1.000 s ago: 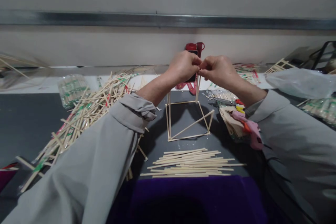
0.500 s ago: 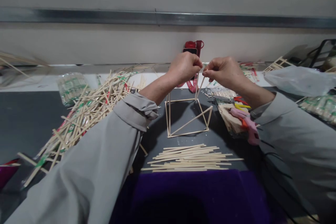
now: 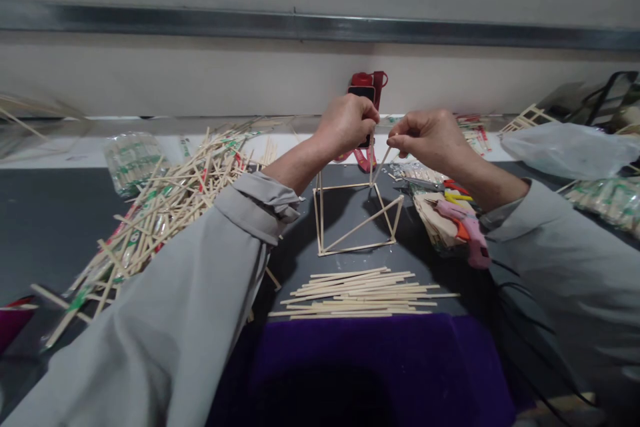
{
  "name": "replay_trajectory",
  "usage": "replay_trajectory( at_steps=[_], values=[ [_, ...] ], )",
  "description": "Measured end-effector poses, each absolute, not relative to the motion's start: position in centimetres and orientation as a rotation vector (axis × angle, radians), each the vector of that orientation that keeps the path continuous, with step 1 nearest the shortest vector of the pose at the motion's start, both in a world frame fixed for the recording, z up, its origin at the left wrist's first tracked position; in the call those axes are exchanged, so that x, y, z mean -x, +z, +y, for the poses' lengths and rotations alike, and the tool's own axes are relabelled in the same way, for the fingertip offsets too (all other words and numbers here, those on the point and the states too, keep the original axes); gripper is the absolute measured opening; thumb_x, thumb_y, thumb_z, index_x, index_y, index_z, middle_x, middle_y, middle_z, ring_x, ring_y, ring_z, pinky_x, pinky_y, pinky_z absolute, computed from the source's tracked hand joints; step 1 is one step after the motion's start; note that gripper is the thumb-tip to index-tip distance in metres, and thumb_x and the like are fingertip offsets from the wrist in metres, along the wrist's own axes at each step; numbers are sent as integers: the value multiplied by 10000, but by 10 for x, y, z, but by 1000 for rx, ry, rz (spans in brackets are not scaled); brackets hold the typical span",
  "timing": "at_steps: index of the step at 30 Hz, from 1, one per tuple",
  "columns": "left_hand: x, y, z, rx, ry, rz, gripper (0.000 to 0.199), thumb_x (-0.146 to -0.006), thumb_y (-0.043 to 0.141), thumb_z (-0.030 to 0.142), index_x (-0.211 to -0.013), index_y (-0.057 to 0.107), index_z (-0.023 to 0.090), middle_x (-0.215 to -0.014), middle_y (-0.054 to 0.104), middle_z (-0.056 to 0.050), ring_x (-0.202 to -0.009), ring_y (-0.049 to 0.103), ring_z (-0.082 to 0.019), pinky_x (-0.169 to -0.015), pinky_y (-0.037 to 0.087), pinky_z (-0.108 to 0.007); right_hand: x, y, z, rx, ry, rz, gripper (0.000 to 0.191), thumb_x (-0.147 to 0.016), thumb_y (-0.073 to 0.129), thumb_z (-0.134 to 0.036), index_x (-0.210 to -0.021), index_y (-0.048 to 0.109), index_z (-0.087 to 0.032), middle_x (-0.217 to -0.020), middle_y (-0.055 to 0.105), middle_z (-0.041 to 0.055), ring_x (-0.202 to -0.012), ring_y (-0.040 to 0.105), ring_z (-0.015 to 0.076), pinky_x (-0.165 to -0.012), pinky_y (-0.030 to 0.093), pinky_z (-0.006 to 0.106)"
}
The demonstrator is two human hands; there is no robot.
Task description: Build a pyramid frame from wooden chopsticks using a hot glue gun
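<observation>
A frame of thin wooden sticks (image 3: 356, 248) stands on the dark table, with one slanting stick across its near side. Above its far corner, my left hand (image 3: 349, 121) pinches the top of an upright stick (image 3: 372, 163). To its right, my right hand (image 3: 425, 137) pinches the upper end of a tilted stick (image 3: 383, 163), whose lower end comes down near the same corner. A small gap separates the two hands. Several loose sticks (image 3: 363, 293) lie in a flat pile in front of the frame.
A heap of sticks and wrappers (image 3: 165, 207) covers the left. On the right lie a pink glue gun (image 3: 473, 233) with a black cable, scissors (image 3: 425, 183) and a plastic bag (image 3: 570, 149). Behind stands a red-topped object (image 3: 362, 80); a purple cloth (image 3: 380, 367) is nearest.
My left hand has shifted slightly left, so the gap between my hands and between the two sticks' tops is wider. The whole view has moved a little.
</observation>
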State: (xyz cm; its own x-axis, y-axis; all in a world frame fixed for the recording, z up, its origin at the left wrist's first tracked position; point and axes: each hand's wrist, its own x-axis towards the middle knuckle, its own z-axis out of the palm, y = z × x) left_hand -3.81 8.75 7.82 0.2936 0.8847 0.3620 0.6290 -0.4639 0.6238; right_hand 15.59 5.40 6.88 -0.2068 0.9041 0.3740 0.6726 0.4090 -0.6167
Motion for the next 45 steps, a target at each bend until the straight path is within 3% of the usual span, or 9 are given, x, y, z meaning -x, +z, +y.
replay_trajectory(
  at_steps=[19, 27, 31, 35, 40, 45],
  values=[
    [41, 81, 87, -2263, 920, 1411, 271, -818, 638, 132, -1012, 816, 197, -995, 796, -72, -1035, 719, -241, -951, 534, -350, -160, 59, 54, 1353, 300, -2121, 136, -885, 683, -260, -815, 755, -169, -719, 726, 41, -680, 669, 180, -657, 464, 301],
    [42, 75, 88, -2276, 988, 1406, 283, -804, 692, 132, -1044, 807, 230, -891, 772, -51, -998, 713, -247, -886, 530, -334, -162, 59, 51, 1326, 310, -2126, 166, -879, 701, -283, -747, 742, -191, -678, 700, 31, -653, 632, 174, -643, 444, 305],
    [46, 83, 83, -2278, 1027, 1440, 378, -794, 726, 126, -1145, 797, 246, -982, 788, -63, -1090, 696, -281, -926, 522, -355, -162, 58, 50, 1316, 294, -2130, 177, -872, 701, -279, -723, 736, -191, -662, 690, 22, -642, 612, 163, -634, 423, 293],
    [45, 99, 56, -2297, 1076, 1404, 287, -849, 705, 155, -1080, 821, 279, -1074, 803, -61, -1187, 676, -299, -947, 526, -365, -160, 58, 49, 1324, 292, -2131, 164, -855, 675, -243, -712, 726, -181, -644, 674, 9, -632, 601, 156, -642, 401, 288],
    [42, 93, 1, -2386, 971, 1232, 195, -907, 670, 179, -939, 849, 248, -963, 828, -38, -962, 743, -226, -905, 537, -349, -158, 58, 46, 1297, 255, -2152, 160, -836, 630, -201, -726, 744, -175, -656, 675, 10, -663, 595, 154, -665, 384, 287],
    [46, 63, -29, -2289, 956, 1101, 131, -882, 774, 279, -991, 845, 264, -971, 840, -20, -859, 750, -194, -816, 560, -328, -157, 58, 43, 1287, 227, -2172, 174, -837, 623, -192, -733, 762, -179, -694, 704, 15, -676, 583, 150, -668, 385, 285]
  ],
)
